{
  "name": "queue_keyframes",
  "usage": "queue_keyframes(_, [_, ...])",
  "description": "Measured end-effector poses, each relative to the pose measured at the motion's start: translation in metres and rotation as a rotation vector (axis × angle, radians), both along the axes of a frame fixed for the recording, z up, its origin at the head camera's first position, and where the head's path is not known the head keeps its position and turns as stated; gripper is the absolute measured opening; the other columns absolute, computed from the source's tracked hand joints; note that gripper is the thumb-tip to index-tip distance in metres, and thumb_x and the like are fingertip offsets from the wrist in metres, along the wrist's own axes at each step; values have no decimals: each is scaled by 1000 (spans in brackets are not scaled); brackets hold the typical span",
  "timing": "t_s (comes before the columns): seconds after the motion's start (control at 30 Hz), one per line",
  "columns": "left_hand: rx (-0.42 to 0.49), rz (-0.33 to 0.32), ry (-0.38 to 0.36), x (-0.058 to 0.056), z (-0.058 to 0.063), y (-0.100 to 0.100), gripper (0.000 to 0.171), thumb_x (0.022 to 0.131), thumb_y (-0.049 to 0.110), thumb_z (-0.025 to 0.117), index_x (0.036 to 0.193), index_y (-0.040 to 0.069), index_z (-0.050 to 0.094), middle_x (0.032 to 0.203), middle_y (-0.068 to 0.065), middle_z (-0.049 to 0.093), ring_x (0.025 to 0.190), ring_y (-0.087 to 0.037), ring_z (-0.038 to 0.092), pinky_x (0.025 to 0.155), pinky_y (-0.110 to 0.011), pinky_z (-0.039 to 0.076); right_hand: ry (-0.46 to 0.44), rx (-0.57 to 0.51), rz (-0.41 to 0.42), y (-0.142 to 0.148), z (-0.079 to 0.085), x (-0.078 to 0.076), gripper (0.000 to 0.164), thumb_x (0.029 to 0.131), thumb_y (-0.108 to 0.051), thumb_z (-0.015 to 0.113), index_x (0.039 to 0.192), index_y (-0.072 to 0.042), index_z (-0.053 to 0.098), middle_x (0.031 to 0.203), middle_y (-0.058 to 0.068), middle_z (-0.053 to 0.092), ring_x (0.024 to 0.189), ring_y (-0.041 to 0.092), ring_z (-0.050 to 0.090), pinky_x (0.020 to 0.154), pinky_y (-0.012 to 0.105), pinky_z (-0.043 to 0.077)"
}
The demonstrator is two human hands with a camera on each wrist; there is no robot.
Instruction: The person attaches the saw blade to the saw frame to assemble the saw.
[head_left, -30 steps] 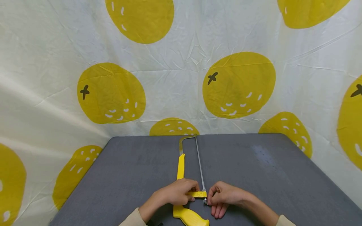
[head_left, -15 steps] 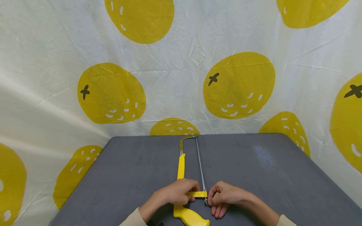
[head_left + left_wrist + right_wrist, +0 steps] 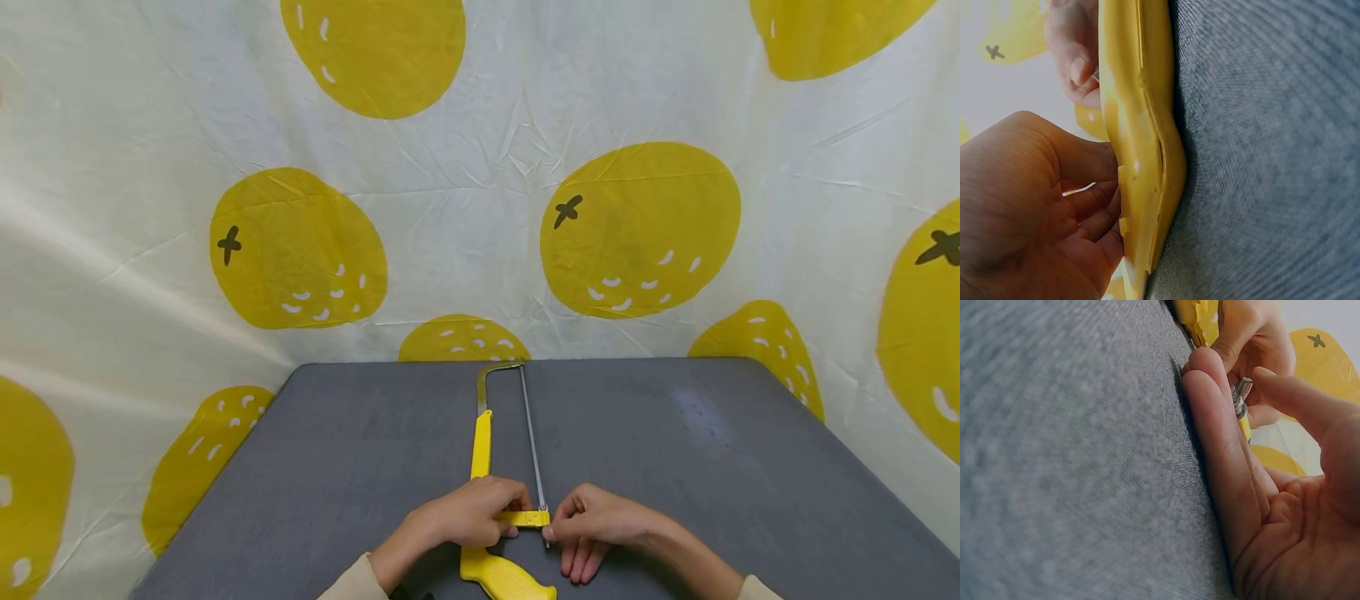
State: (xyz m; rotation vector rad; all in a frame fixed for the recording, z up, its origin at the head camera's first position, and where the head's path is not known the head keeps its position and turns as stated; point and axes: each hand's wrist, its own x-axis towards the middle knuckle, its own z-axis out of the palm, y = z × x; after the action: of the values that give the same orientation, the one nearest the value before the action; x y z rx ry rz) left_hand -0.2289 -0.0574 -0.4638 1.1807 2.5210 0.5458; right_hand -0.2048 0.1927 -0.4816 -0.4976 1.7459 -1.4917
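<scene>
A hacksaw (image 3: 480, 446) lies on the dark grey table, its yellow handle (image 3: 510, 577) toward me and its thin blade (image 3: 531, 435) along the right side. My left hand (image 3: 476, 510) grips the yellow crosspiece (image 3: 534, 518) near the blade's near end. At that end, my right hand (image 3: 603, 521) has its thumb and forefinger at a small metal wing nut (image 3: 1243, 392). From the right wrist, the thumb tip appears against one wing, while the lower fingers (image 3: 1213, 425) rest along the table. The left wrist view shows the yellow grip (image 3: 1141, 144) beside the left hand's curled fingers.
The grey table (image 3: 360, 442) reaches back to a white cloth (image 3: 450, 250) printed with yellow fruit, which hangs behind and at both sides. A small dark object (image 3: 408, 593) shows at the bottom edge by the left sleeve (image 3: 356, 582).
The right thumb has moved left onto the wing nut, which now shows less in the head view. My left hand and the hacksaw stay in place.
</scene>
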Motion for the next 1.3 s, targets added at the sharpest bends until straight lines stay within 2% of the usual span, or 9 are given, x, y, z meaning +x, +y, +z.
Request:
queue_keyframes(0.5, [8, -10, 15, -1, 0, 1, 18, 93, 11, 74, 107, 20, 67, 83, 15, 56, 70, 0, 47, 67, -17, 43, 3, -3, -11, 0, 3, 2, 24, 97, -20, 69, 95, 3, 73, 70, 1, 74, 57, 4, 70, 53, 23, 56])
queue_keyframes(0.9, [3, -3, 16, 1, 0, 0, 19, 93, 11, 74, 107, 21, 67, 83, 15, 56, 71, 0, 47, 68, -17, 43, -2, -36, 23, 2, 0, 0, 25, 97, -15, 62, 105, 7, 72, 73, 3, 74, 62, 7, 73, 56, 24, 58])
queue_keyframes(1.3, [6, -6, 17, 0, 0, 0, 19, 93, 10, 74, 107, 21, 67, 86, 15, 59, 72, 0, 48, 69, -17, 44, -27, -43, 44, 3, 2, -2, 23, 96, -10, 58, 107, 7, 69, 77, 4, 75, 66, 7, 73, 58, 24, 59])
